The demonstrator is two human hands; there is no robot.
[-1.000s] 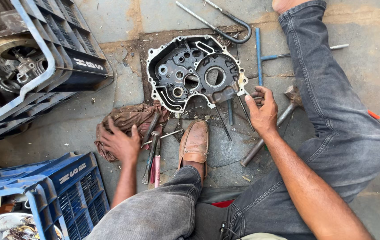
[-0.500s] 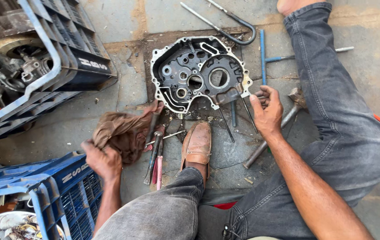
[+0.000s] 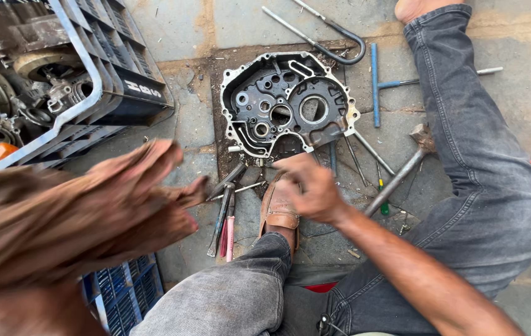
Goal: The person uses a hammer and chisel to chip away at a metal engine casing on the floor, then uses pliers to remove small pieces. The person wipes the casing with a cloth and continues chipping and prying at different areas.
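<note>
Presently, status:
Left hand: hidden behind raised brown rag [image 3: 73, 211]; grip indeterminable.
Right hand [image 3: 309, 186]: loosely curled, empty, just below crankcase [image 3: 287, 102].
Progress: casing lay opened, greasy, unwiped; tools [image 3: 225, 214] beside hand.

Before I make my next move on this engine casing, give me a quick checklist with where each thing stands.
1. Engine casing flat on the floor, open side up: ok.
2. Right hand near the casing's lower edge: ok; whether it holds anything, cannot tell.
3. Brown rag lifted close to the camera, blurred; left hand hidden behind it: cannot tell.
4. View of the work: not ok, the rag covers the left side.
5. Pliers beside the brown shoe: ok.
6. Hammer right of the hand, within reach: ok.
</note>
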